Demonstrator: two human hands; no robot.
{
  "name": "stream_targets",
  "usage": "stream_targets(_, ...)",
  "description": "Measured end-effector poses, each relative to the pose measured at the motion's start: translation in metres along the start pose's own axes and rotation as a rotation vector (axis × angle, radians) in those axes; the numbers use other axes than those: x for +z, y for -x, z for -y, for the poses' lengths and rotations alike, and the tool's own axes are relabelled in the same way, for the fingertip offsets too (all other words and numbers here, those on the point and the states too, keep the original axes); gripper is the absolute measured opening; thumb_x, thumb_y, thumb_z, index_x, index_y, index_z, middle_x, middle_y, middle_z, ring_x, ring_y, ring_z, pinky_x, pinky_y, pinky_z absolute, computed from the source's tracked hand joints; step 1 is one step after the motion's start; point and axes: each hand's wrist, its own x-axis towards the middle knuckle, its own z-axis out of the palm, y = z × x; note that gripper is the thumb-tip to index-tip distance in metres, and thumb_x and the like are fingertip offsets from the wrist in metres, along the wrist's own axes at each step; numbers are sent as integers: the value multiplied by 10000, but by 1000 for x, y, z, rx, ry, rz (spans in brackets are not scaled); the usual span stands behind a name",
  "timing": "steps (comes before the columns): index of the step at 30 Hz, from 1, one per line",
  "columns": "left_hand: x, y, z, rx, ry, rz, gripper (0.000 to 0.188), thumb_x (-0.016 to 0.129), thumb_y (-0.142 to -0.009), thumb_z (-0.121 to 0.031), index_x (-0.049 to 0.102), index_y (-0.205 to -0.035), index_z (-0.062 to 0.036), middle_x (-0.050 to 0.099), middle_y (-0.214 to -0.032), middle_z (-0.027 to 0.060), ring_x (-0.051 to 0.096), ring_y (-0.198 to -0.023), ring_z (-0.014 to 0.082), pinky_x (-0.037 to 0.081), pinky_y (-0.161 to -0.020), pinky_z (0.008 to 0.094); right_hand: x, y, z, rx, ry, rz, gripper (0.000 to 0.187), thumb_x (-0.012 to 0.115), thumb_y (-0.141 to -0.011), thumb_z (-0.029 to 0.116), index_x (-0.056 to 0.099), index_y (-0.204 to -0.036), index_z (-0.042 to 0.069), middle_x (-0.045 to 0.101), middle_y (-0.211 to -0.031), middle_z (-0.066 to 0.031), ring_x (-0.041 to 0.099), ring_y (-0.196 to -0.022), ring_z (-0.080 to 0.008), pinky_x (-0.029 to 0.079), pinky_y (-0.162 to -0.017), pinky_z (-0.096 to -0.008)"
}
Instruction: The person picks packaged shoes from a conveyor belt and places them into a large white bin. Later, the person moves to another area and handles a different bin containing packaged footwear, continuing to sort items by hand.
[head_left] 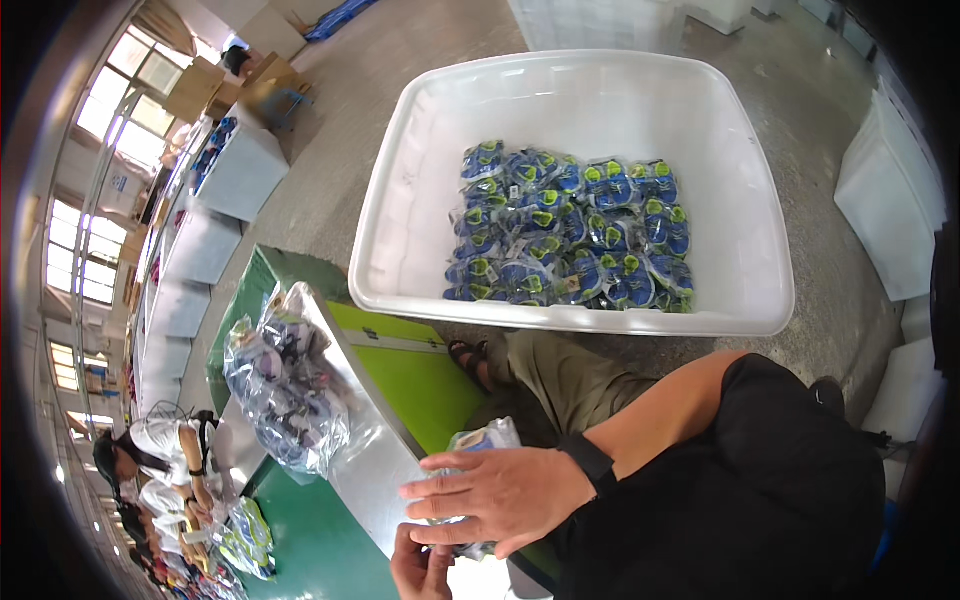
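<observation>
To the lower left of the white tub [570, 320], clear-wrapped greyish-purple items [285, 395] are piled on a metal-topped desk [378, 490]. Below the tub's near edge, the left hand [420, 570] is placed at the lower end of a clear bag [487, 437], thumb and forefinger close together, though whether the film is pinched cannot be told; the bag is covered by the right hand [500, 495], its fingers extended. Inside the tub, blue-and-lime shoes [590, 235] are stacked in clear wrapping.
</observation>
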Motion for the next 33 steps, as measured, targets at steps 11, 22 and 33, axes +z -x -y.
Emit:
stream_targets(11, 74, -51, -1, 42, 64, 146, 247, 680, -1030, -143, 590, -1212, -2, 621, -999, 11, 559, -820, 78, 470, -713, 233, -7, 59, 0, 237, 289, 218, 701, 752, -813, 196, 530, -1472, 104, 605, -1036, -83, 640, -1021, -264, 501, -940, -424)
stream_targets(22, 57, -45, 26, 159, 18, -93, 368, 660, -1019, -62, 581, -1376, -16, 614, -1067, 1, 564, -850, 62, 467, -746, 209, -183, 110, -97, 461, 446, 11, 677, 848, -679, 189, 579, -1285, 52, 647, -1110, -154, 648, -1016, -369, 530, -865, -472)
stream_targets(33, 21, -27, 93, -22, -49, -190, 290, 669, -1022, -86, 627, -1291, 15, 686, -1087, 50, 641, -929, 129, 526, -814, 271, -248, 244, -190, 1116, 520, 101, 740, 843, -782, 366, 584, -1401, 52, 639, -1279, -205, 622, -1194, -372, 497, -1016, -475)
